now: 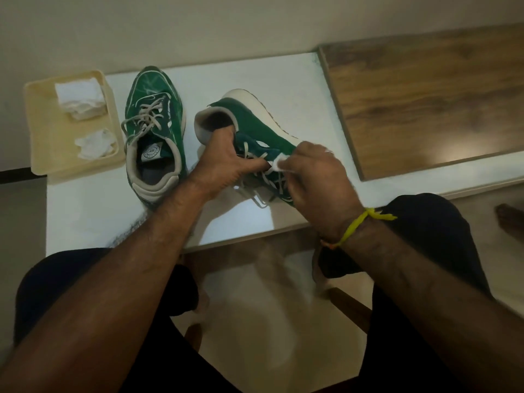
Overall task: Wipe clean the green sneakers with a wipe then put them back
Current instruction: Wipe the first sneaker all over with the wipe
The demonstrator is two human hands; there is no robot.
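We're mid-wipe: left hand (224, 163) grips the tilted sneaker (255, 129) at its collar, right hand (314, 174) pinches the wipe (279, 163) against its laces. Second sneaker (154, 131), left of both hands, looks streaked; put-back remains.

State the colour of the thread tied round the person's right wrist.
Yellow. The thread shows clearly in the head view, knotted at the wrist behind the right hand.

One green sneaker (154, 131) with grey laces stands upright near the white bench's (93, 211) left edge, toe toward the far edge. The second green sneaker (255, 129) is tipped on its side at mid-bench, cream sole facing the far edge. A small white wipe (279, 163) presses against its laced upper.
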